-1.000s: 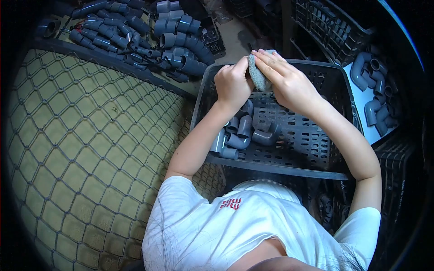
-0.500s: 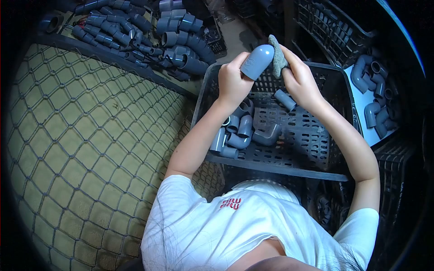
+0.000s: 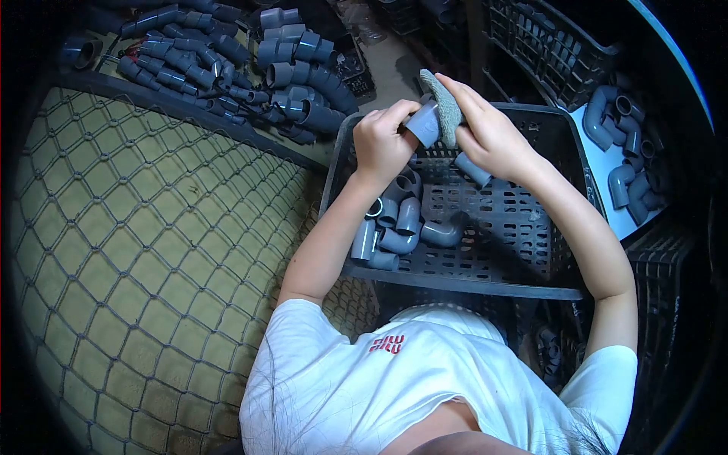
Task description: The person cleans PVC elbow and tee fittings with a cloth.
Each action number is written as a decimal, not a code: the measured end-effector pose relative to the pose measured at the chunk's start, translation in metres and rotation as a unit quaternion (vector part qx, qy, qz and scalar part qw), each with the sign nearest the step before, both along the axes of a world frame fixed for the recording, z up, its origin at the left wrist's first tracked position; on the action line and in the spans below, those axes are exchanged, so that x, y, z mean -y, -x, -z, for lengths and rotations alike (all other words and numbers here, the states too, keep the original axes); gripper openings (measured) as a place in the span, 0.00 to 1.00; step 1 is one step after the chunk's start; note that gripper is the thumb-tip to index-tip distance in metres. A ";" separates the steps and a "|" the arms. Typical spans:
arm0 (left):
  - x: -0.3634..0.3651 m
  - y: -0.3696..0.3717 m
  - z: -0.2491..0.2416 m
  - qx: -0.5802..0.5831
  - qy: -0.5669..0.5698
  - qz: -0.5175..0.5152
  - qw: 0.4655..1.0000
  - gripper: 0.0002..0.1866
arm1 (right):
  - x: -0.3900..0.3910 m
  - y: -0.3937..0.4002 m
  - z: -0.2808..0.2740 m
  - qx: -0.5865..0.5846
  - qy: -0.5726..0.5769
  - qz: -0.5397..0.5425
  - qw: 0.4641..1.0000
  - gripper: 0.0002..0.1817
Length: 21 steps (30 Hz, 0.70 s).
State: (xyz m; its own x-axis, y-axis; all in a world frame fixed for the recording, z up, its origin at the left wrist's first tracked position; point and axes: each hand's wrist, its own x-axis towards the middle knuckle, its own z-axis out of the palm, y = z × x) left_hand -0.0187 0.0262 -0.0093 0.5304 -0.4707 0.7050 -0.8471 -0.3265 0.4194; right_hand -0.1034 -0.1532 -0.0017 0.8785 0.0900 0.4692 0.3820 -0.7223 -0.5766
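My left hand (image 3: 385,140) is closed around a grey plastic pipe fitting (image 3: 425,127) above the far side of the black crate. In my right hand (image 3: 491,133) is a grey-green scouring pad (image 3: 445,106), pressed against the fitting's rounded end and hiding part of it. Fingers of the right hand lie along the back of the pad. Below the hands, the crate (image 3: 462,283) holds several grey elbow fittings (image 3: 400,236) at its left side. A short grey pipe piece (image 3: 473,168) lies near the right hand, partly covered by it.
Wire mesh (image 3: 167,265) over a yellowish surface fills the left. Behind it are many grey couplings (image 3: 292,72) in rows. To the right, more elbow fittings (image 3: 622,182) rest on a white board (image 3: 599,155), with another black crate (image 3: 553,49) behind.
My right hand has turned and moved slightly left, bringing the pad over the fitting's rounded end. The left hand has shifted a little left and down with the fitting.
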 end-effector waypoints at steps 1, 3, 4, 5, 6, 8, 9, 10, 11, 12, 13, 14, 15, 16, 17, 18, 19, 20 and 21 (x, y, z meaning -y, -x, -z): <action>0.001 0.000 -0.003 -0.068 0.017 0.017 0.997 0.05 | -0.002 0.002 0.000 0.027 -0.005 -0.003 1.000 0.35; 0.002 -0.008 0.010 -0.239 0.059 0.097 0.964 0.05 | -0.004 0.003 0.001 0.052 -0.010 -0.007 0.999 0.36; 0.005 -0.005 0.017 -0.239 0.060 0.096 0.964 0.05 | -0.003 0.003 0.002 0.067 0.015 -0.012 0.998 0.37; 0.013 0.002 0.017 -0.391 0.120 0.119 0.905 0.07 | -0.003 0.003 0.002 0.083 0.039 -0.018 0.996 0.38; 0.016 0.008 0.014 -0.530 0.175 0.140 0.818 0.08 | -0.003 0.002 0.004 0.084 0.039 -0.020 0.995 0.38; 0.015 0.017 0.007 -0.625 0.136 0.112 0.760 0.11 | -0.005 0.000 0.010 0.125 0.031 0.026 0.991 0.37; 0.018 0.020 0.006 -0.703 0.152 0.130 0.683 0.12 | -0.004 0.000 0.010 0.126 0.032 0.028 0.991 0.37; 0.020 0.021 0.006 -0.772 0.164 0.147 0.597 0.13 | -0.003 0.000 0.008 0.126 0.032 0.039 0.991 0.36; 0.015 0.015 0.008 -0.797 0.115 0.206 0.556 0.14 | -0.003 0.001 0.007 0.127 0.032 0.050 0.990 0.35; 0.015 0.013 0.010 -0.797 0.115 0.207 0.556 0.14 | -0.003 0.001 0.006 0.127 0.033 0.051 0.990 0.35; 0.014 0.011 0.012 -0.774 0.094 0.176 0.601 0.13 | -0.004 0.002 0.006 0.112 0.041 0.042 0.992 0.34; 0.013 0.009 0.012 -0.747 0.073 0.144 0.644 0.13 | -0.005 0.001 0.006 0.097 0.049 0.032 0.994 0.34; 0.012 0.007 0.010 -0.726 0.052 0.113 0.677 0.12 | -0.006 0.000 0.010 0.100 0.068 0.012 0.993 0.35; 0.009 0.003 0.016 -0.725 0.054 0.111 0.677 0.12 | -0.009 0.000 0.010 0.101 0.068 0.009 0.993 0.35; 0.007 0.000 0.021 -0.626 0.044 0.108 0.771 0.11 | -0.011 0.000 0.010 0.106 0.120 -0.006 0.987 0.35; 0.005 -0.002 0.024 -0.515 0.032 0.104 0.850 0.11 | -0.012 0.000 0.011 0.111 0.171 -0.021 0.979 0.35; -0.002 -0.006 0.025 -0.282 -0.081 0.023 0.956 0.11 | -0.015 0.000 0.012 0.100 0.190 -0.016 0.977 0.35; -0.002 -0.006 0.022 -0.283 -0.081 0.023 0.955 0.11 | -0.014 -0.001 0.012 0.098 0.190 -0.016 0.977 0.35; -0.002 -0.006 0.020 -0.265 -0.065 0.020 0.962 0.11 | -0.012 -0.002 0.011 0.096 0.196 0.001 0.976 0.36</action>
